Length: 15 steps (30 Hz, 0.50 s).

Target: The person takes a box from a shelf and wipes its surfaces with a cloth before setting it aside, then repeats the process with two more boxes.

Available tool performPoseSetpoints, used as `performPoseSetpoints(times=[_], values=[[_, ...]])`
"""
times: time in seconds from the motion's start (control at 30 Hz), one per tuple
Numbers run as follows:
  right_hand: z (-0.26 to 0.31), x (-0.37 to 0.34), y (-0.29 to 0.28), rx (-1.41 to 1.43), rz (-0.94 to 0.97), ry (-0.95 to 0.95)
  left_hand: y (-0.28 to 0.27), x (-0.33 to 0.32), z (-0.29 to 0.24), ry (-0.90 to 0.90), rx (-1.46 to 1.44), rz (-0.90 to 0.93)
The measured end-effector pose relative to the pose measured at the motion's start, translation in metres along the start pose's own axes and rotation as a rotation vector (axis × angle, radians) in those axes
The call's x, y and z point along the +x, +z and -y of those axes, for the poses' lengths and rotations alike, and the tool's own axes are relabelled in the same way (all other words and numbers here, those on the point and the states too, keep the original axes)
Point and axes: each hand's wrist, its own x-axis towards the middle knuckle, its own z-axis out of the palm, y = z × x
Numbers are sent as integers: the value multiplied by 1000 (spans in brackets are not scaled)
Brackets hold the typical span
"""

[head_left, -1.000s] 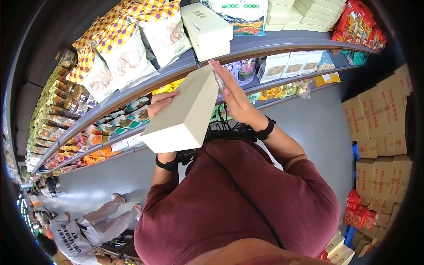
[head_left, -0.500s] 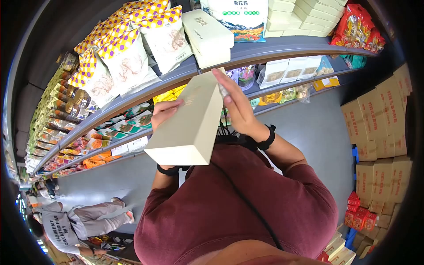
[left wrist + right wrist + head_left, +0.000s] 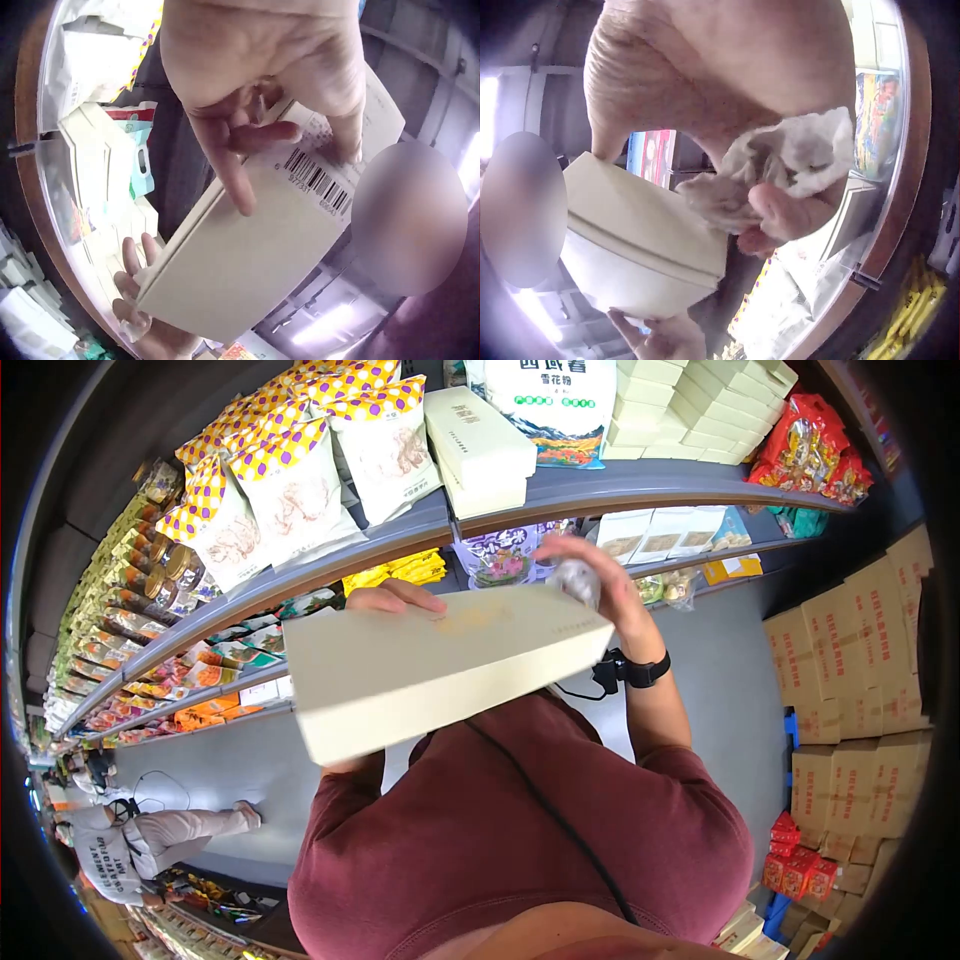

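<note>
A long cream box [image 3: 430, 660] lies across the front of the body, tilted up toward its right end. My left hand [image 3: 395, 597] grips it, fingers over the far edge; in the left wrist view that hand [image 3: 262, 67] holds the face with a barcode label [image 3: 319, 180]. At the box's right end is my right hand [image 3: 625, 605], with a crumpled white cloth or tissue [image 3: 575, 582] in its fingers. The right wrist view shows the fingers curled round this cloth [image 3: 742, 184], close against the box [image 3: 645, 225], and the thumb by the box's corner.
Beyond the box runs a curved shelf [image 3: 570, 485] with white bags [image 3: 300, 500], stacked cream boxes [image 3: 480, 445] and red packs [image 3: 805, 445]. Lower shelves hold more packets. Brown cartons [image 3: 850, 620] are stacked at right. A person [image 3: 130, 855] stands at lower left.
The box has swung from pointing away from the body to lying more crosswise. My right hand has moved right with the box's end, and the white cloth shows more.
</note>
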Motion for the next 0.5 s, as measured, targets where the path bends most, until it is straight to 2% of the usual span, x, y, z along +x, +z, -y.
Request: performPoseSetpoints(times=[0.03, 0.07, 0.13, 0.17, 0.2, 0.27, 0.37, 0.43, 0.5], values=[[2, -3, 0, 81, 117, 48, 4, 1, -2, -103, -88, -80], [3, -5, 0, 163, 234, 96, 4, 2, -1, -98, -89, -80], [7, -13, 1, 155, 286, 89, 2, 3, 1, -158, -277, -144], [9, -16, 1, 150, 338, 84, 2, 4, 1, -155, -278, -144], [12, -17, -2, 146, 341, 82, 2, 5, 2, -146, -257, -141], [26, -18, -6, -119, 371, 25, 0, 4, 2, -133, -238, -139], [33, -20, -9, -161, 355, 7, 1, 2, 1, -194, -208, -98], [33, -21, -9, -185, 358, -34, 8, 4, -3, -251, -60, -218], [36, -21, -5, -337, 188, -161, -20, -27, 30, -233, 56, -291]])
